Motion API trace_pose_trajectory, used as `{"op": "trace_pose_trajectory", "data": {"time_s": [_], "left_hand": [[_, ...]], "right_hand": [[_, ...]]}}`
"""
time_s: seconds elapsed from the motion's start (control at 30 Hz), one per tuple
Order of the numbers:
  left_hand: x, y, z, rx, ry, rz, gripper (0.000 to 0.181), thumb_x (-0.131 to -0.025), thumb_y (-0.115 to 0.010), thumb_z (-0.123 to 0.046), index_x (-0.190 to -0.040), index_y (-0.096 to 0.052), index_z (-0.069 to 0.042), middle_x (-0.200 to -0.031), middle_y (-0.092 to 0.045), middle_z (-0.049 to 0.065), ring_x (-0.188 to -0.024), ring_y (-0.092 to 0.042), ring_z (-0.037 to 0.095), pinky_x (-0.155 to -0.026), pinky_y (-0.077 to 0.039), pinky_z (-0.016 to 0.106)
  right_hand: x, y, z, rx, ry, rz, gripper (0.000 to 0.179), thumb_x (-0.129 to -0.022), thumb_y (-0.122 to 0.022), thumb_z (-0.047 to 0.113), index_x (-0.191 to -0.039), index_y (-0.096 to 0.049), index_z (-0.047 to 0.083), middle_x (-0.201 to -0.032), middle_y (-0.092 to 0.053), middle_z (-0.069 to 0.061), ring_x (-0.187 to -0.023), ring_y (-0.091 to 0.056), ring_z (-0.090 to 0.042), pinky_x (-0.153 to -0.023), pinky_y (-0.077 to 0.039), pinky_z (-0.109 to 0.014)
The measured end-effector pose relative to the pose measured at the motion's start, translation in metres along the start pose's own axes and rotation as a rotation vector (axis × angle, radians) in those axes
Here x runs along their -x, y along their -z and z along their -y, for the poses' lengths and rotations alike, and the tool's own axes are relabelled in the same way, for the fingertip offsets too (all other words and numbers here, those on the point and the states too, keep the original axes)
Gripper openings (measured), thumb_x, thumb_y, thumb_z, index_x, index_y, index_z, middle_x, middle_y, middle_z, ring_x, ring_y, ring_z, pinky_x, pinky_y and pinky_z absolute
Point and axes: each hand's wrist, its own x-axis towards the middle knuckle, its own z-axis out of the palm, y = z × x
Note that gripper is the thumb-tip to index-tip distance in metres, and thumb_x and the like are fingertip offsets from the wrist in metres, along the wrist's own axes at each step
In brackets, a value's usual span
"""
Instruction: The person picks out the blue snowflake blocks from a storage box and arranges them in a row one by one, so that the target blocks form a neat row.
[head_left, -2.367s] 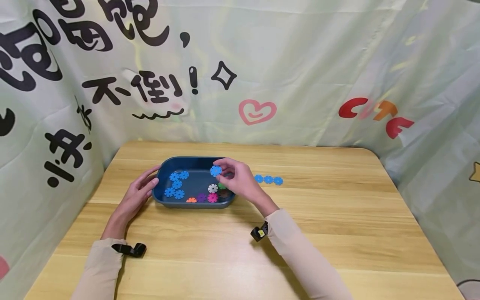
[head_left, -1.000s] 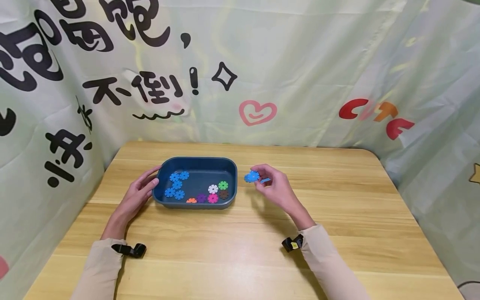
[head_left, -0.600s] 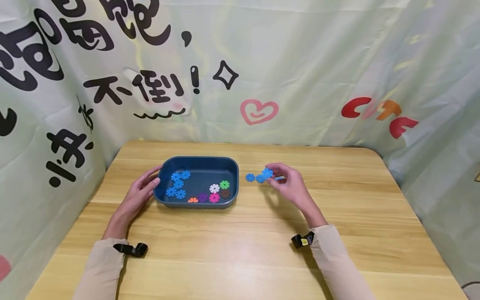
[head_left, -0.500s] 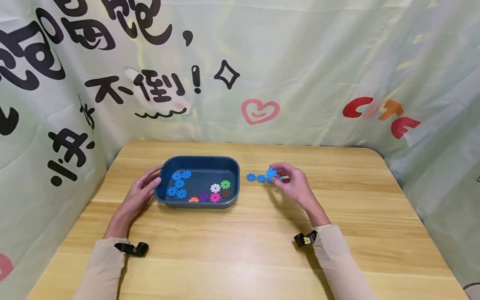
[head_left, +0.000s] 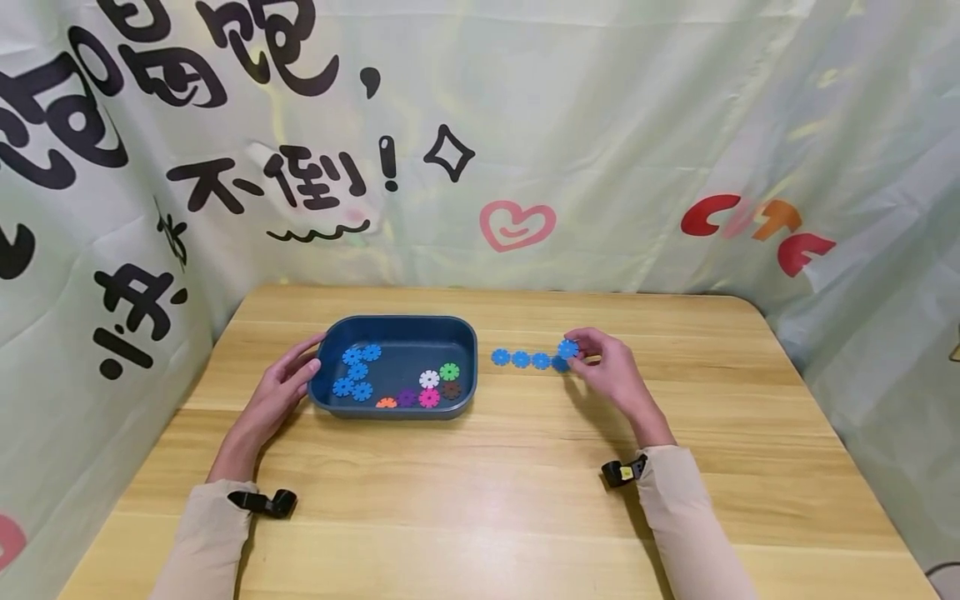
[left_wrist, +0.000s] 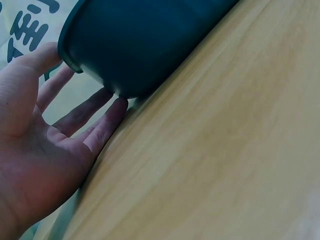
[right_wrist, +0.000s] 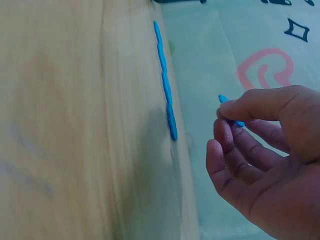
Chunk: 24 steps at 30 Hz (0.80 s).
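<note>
In the head view my right hand [head_left: 611, 371] pinches a blue snowflake disc [head_left: 567, 348] between thumb and fingertips. It is raised above the right end of a row of blue discs [head_left: 521, 359] lying on the table. The right wrist view shows the pinched disc [right_wrist: 223, 99] edge-on, apart from the row [right_wrist: 166, 80]. My left hand [head_left: 273, 390] rests at the left end of a dark blue tray [head_left: 393, 412]. From the left wrist, its extended fingers [left_wrist: 112, 112] touch the tray's outer wall [left_wrist: 125, 55], with the thumb by the rim.
Inside the tray, a cluster of blue discs [head_left: 357, 371] lies on the left. White [head_left: 429, 379], green [head_left: 449, 372], pink [head_left: 429, 398], purple, brown and orange discs lie at its near right. A printed curtain [head_left: 600, 167] hangs behind the wooden table [head_left: 480, 500].
My right hand has carried the blue disc from over the tray rightward along the row to its far end, uncovering the row's discs. The left hand has stayed at the tray.
</note>
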Motion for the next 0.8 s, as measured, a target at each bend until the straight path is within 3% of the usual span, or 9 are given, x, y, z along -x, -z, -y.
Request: {"op": "trace_pose_trajectory", "data": {"time_s": [0.17,0.8], "left_hand": [[0.001,0.001,0.0,-0.002,0.007,-0.007,0.056,-0.108,-0.053,-0.035,-0.161,-0.036,-0.027,-0.167,-0.024,0.015,-0.148,-0.03,0.04,-0.098,-0.047,0.017],[0.0,0.002,0.003,-0.013,-0.025,0.0,0.055,-0.109,-0.052,-0.032,-0.161,-0.035,-0.024,-0.167,-0.024,0.015,-0.148,-0.028,0.041,-0.098,-0.046,0.015]], "right_hand": [[0.0,0.008,-0.009,0.053,-0.007,0.014,0.034,-0.093,-0.071,-0.002,-0.126,-0.066,-0.001,-0.106,-0.07,-0.019,-0.094,-0.065,-0.031,-0.072,-0.055,-0.028],[-0.001,0.013,-0.026,0.172,-0.08,0.11,0.028,-0.092,-0.072,0.001,-0.119,-0.068,-0.007,-0.098,-0.065,-0.017,-0.087,-0.059,-0.028,-0.064,-0.051,-0.028]]}}
